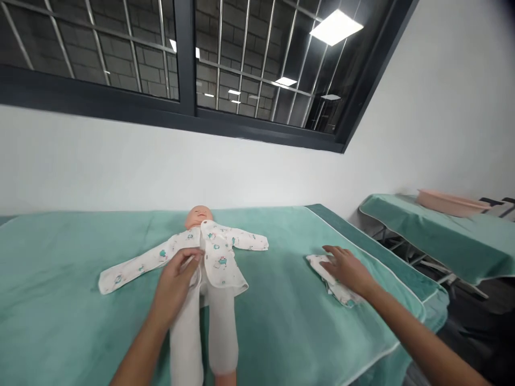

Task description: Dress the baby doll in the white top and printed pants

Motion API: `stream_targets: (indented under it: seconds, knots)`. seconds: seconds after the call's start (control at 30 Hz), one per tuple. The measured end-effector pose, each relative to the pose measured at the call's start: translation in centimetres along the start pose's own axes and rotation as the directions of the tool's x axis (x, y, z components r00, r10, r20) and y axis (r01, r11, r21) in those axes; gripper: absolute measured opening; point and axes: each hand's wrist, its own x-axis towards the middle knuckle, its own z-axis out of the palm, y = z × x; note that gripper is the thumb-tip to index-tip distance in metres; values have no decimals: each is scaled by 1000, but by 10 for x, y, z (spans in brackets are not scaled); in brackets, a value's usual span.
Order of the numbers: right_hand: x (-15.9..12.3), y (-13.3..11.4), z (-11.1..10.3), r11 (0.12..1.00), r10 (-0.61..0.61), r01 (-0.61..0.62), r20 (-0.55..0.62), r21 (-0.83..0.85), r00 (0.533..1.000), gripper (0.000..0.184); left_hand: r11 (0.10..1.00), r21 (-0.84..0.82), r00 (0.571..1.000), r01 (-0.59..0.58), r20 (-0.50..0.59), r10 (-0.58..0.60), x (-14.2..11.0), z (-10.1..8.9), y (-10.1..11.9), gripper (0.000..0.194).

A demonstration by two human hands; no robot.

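Observation:
A baby doll (pixel 198 215) lies on its back on the green cover, head toward the wall. It wears a white printed baby shirt (pixel 220 262), open down the front with its sleeves stretched to both sides, and white pants (pixel 223 327); one bare lower leg shows at the bottom edge. My left hand (pixel 177 284) is at the doll's chest, thumb and fingers pinched on the shirt's front edge. Off to the right, my right hand (pixel 348 269) lies over a folded white printed cloth (pixel 338 289), fingers apart and reaching over its top. The cloth's exact kind cannot be made out.
The green cover (pixel 277 332) spreads over the table, which stands against a white wall (pixel 120 166) below a dark-framed window (pixel 261 126) with metal bars. At the right, a second green-covered table (pixel 434 241) holds a pink basin (pixel 450 203).

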Motion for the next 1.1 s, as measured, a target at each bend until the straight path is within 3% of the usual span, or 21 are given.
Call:
stream_targets:
  seconds: [0.03, 0.1, 0.2, 0.27, 0.37, 0.43, 0.5, 0.6, 0.67, 0.73, 0.77, 0.8, 0.9, 0.97, 1.0, 1.03, 1.07, 1.1]
  knots:
    - [-4, 10, -9, 1000, 10, -10, 93, 0, 996, 30, 1000, -10, 1000, -18, 1, 18, -12, 2, 4, 27]
    - [-10, 7, -26, 997, -53, 43, 191, 56, 980, 21, 999, -5, 997, -45, 64, 45, -33, 7, 20, 26]
    - [-23, -43, -50, 939, -215, 167, 132, 300, 968, 23, 994, -10, 964, -112, 242, 111, -55, 23, 56, 28]
    - [-32, -90, -68, 828, -288, 195, 100, 526, 952, 25, 982, -50, 918, -183, 348, 189, -65, 36, 84, 41]
    - [-43, -155, -95, 584, -379, 214, 29, 783, 925, 29, 954, -94, 872, -283, 388, 297, -73, 49, 123, 57]
    - [-47, -185, -113, 436, -450, 232, -12, 870, 893, 32, 946, -97, 871, -310, 369, 323, -75, 46, 147, 44]
    - [-48, -204, -131, 353, -526, 263, -42, 898, 850, 33, 952, -102, 893, -287, 330, 305, -78, 32, 168, 26]
    - [-50, -219, -158, 367, -673, 293, 35, 883, 739, 34, 950, -241, 945, -198, 209, 250, -86, -1, 197, 15]
    - [-55, -227, -173, 443, -770, 264, 213, 857, 601, 36, 911, -382, 962, -155, 151, 227, -95, -23, 214, 16]
    - [-63, -237, -184, 473, -819, 215, 335, 855, 466, 32, 885, -448, 960, -130, 165, 225, -106, -42, 228, 14]
    - [-68, -243, -186, 443, -833, 183, 328, 878, 446, 30, 886, -449, 956, -119, 189, 224, -112, -50, 233, 14]
    - [-73, -250, -188, 377, -840, 148, 271, 914, 470, 28, 895, -433, 949, -109, 224, 223, -119, -57, 236, 17]
    - [-85, -272, -181, 57, -738, 60, 1, 997, 675, 27, 954, -297, 891, -50, 419, 177, -137, -73, 237, 33]
    - [-94, -284, -170, -96, -655, 6, -68, 995, 753, 29, 979, -203, 842, 2, 528, 108, -147, -80, 232, 35]
    - [-98, -287, -164, -123, -650, -30, -57, 992, 757, 32, 978, -206, 847, 8, 522, 103, -151, -82, 229, 35]
    - [-104, -290, -159, -102, -681, -70, -19, 992, 732, 36, 969, -245, 877, -2, 466, 120, -154, -84, 227, 33]
    - [-109, -291, -153, -30, -744, -102, 46, 994, 667, 40, 951, -307, 917, -32, 369, 150, -156, -84, 224, 30]
    - [-114, -291, -148, 82, -817, -111, 130, 990, 562, 43, 927, -368, 951, -71, 255, 174, -157, -83, 221, 27]
